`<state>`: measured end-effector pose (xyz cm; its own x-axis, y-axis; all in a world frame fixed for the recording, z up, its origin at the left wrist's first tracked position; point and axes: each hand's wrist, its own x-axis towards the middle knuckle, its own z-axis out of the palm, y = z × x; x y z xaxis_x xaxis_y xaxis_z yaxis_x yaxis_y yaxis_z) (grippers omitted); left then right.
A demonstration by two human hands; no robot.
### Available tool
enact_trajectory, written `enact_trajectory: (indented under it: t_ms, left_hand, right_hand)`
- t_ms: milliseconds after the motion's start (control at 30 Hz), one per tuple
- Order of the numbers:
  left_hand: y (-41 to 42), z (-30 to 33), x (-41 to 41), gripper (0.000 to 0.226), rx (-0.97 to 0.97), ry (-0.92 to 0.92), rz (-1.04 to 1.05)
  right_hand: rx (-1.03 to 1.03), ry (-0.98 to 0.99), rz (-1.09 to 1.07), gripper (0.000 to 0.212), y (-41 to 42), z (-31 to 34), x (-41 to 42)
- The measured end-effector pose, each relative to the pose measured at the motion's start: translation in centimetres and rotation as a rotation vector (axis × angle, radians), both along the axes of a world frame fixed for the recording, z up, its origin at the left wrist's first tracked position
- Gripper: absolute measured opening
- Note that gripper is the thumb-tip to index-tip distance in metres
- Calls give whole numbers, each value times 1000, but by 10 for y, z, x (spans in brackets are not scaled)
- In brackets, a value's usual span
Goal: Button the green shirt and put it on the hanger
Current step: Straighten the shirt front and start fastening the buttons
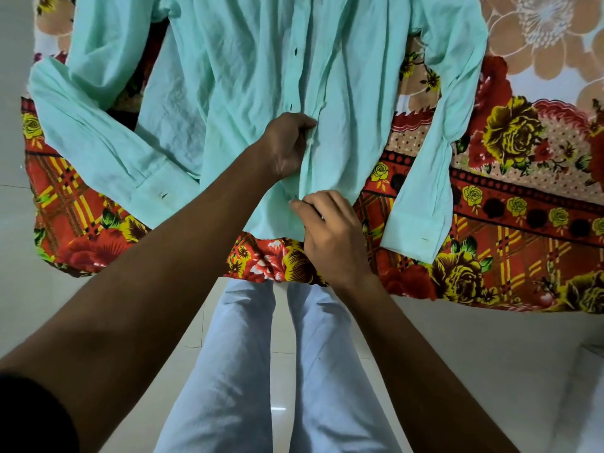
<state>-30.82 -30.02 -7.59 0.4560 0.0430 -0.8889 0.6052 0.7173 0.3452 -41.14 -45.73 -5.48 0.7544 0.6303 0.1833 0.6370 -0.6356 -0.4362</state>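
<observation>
Left hand (287, 145) is pinching the green shirt (248, 76) placket, right hand (330, 230) is pinching the hem edge — best keeping both edges aligned while buttoning.

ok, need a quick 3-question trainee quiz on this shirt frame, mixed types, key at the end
1. True or false: the green shirt hangs on a hanger.
2. Multiple choice: where does the left hand grip the shirt? A) a cuff B) the front placket, above the right hand C) the collar
3. Fill in: the shirt lies spread on a floral ____.

Key:
1. False. It lies flat, and no hanger is in view.
2. B. The left hand pinches the placket mid-front; the right hand pinches it near the hem.
3. Bedsheet, red and yellow flowers on it.
</observation>
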Motion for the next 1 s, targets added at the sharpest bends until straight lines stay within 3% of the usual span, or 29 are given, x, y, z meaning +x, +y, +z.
enact_trajectory:
  t_ms: [133, 333, 467, 600, 733, 900, 1000]
  left_hand:
    - [7, -4, -2, 22, -1, 0, 25]
    - [10, -9, -1, 19, 40, 7, -59]
    - [16, -10, -11, 36, 79, -145, -211]
    - [15, -12, -36, 46, 397, -247, -483]
    - [15, -17, -54, 56, 546, -291, -493]
    - [10, -16, -57, 41, 626, -322, -506]
    - [10, -20, -56, 31, 615, -296, -531]
  right_hand:
    - [-19, 56, 25, 38, 1, -6, -3]
    - [-209, 253, -501, 63, -5, -33, -6]
    - [-129, 325, -554, 43, -12, -45, 1]
    - [26, 370, -540, 18, -20, -44, 7]
    - [156, 391, -555, 9, -28, -30, 7]
    - [192, 291, -525, 11, -45, -13, 4]
    - [170, 359, -511, 15, -48, -17, 1]
